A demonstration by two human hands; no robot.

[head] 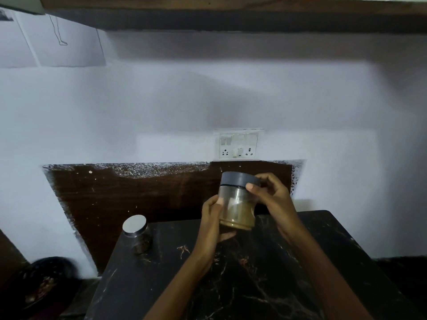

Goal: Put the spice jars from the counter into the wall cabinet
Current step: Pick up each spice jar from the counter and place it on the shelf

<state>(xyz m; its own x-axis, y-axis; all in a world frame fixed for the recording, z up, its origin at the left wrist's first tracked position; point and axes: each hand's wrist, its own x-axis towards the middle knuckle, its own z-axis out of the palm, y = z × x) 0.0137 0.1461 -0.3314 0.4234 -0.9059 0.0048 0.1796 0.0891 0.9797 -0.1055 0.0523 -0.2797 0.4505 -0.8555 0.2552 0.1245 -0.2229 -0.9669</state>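
Both bare forearms angle up toward the spice jar (238,209). The left grip (211,220) cups its lower left side, thumb on the glass. The right grip (270,195) curls round its lid from the right.

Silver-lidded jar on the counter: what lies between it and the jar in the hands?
Head view: past the silver-lidded jar, bare black counter, then the left hand gripping the held jar.
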